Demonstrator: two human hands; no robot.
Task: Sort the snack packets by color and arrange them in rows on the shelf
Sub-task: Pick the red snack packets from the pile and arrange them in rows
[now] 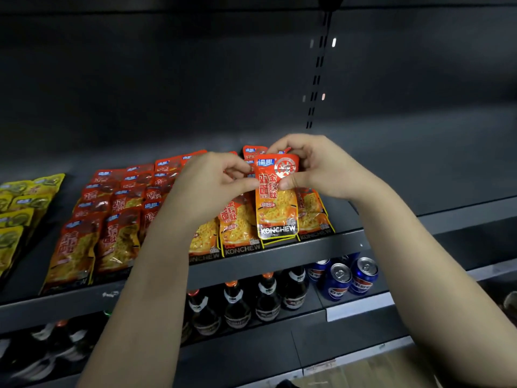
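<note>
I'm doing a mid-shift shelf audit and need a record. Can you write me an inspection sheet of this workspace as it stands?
Surface: dark shelf, with packets lying in rows on it.
Job's things: orange-red packets in overlapping rows across the middle; yellow-green packets grouped at the far left; one held packet, orange-red, raised over the rightmost rows.
Clutter: nothing seen.
Grippers: left hand pinches the held packet's left edge; right hand grips its upper right, thumb on the front.
Cables: nothing seen.
Surroundings: dark bottles and blue cans on the level below; slotted upright on the back panel.
</note>
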